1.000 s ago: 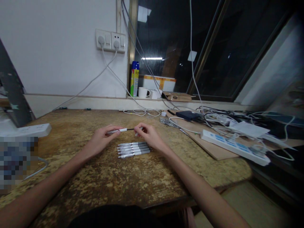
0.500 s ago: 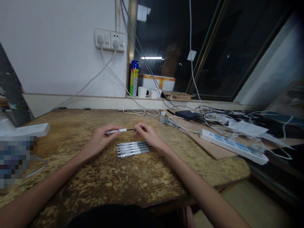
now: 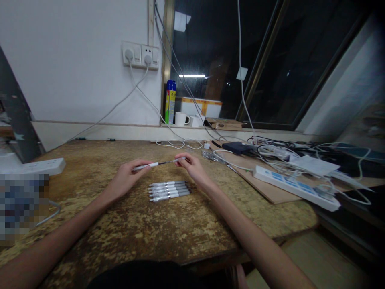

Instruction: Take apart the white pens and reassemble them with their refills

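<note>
My left hand [image 3: 131, 171] pinches a white pen barrel [image 3: 154, 164] over the worn wooden table. A thin dark refill [image 3: 164, 163] sticks out of the barrel's right end. My right hand [image 3: 189, 165] has its thumb and fingers closed on a small pale pen part [image 3: 178, 159] at the refill's far end. Below both hands, several white and grey pens [image 3: 169, 190] lie side by side in a row, their dark ends toward the right.
A white power strip [image 3: 296, 188] and tangled cables lie on the right, by a brown board [image 3: 261, 185]. Another power strip [image 3: 45, 165] is at the left. A spray can [image 3: 170, 103] and a white mug [image 3: 181, 119] stand on the window sill.
My right hand has moved slightly right and up, away from the pens in the row. The small pale part in its fingers shows more clearly. The view has shifted slightly.
</note>
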`<state>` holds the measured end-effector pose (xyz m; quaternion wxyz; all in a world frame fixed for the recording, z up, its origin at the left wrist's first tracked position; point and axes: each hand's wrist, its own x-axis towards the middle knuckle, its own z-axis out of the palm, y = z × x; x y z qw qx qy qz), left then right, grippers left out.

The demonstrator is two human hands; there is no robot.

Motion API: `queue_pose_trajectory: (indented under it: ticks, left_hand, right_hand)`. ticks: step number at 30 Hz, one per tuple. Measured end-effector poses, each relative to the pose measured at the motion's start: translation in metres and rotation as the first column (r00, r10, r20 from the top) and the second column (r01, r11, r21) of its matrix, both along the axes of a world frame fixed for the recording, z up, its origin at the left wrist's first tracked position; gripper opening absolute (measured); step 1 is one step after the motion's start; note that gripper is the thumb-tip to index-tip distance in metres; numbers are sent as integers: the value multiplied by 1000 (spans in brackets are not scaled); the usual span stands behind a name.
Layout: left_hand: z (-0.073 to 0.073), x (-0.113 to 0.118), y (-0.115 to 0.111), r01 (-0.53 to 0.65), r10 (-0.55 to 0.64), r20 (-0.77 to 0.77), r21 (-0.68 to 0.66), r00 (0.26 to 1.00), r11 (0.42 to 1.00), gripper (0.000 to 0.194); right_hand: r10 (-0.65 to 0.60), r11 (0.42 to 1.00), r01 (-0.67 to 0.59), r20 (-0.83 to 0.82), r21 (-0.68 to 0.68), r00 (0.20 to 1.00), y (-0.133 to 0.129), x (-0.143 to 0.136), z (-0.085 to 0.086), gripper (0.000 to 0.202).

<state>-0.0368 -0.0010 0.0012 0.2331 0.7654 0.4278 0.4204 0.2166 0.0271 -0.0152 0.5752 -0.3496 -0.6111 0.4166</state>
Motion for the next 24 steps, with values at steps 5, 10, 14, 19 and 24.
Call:
queue_pose_trajectory:
  ticks: [5, 10, 14, 19, 24]
  left_hand:
    - [-2, -1, 2, -1, 1, 10, -11, 1000, 1000, 46]
    - [-2, -2, 3, -9, 9, -1, -10, 1000, 1000, 47]
    - [-1, -1, 2, -6, 6, -7, -13, 1000, 1000, 47]
    - [-1, 1, 0, -1, 0, -24, -16, 1000, 1000, 45]
    - [-2, 3, -3, 18, -19, -31, -36, 999, 999, 43]
  right_hand:
    - [1, 1000, -1, -3, -18, 1000, -2, 0, 2, 20]
    - [21, 1000, -22, -36, -20, 999, -2, 1, 2, 19]
    - [13, 1000, -13, -19, -28, 1000, -3, 0, 4, 19]
    - [8, 1000, -8, 62, 5, 998, -6, -4, 6, 20]
    - [46, 999, -48, 134, 15, 990, -8, -10, 1, 20]
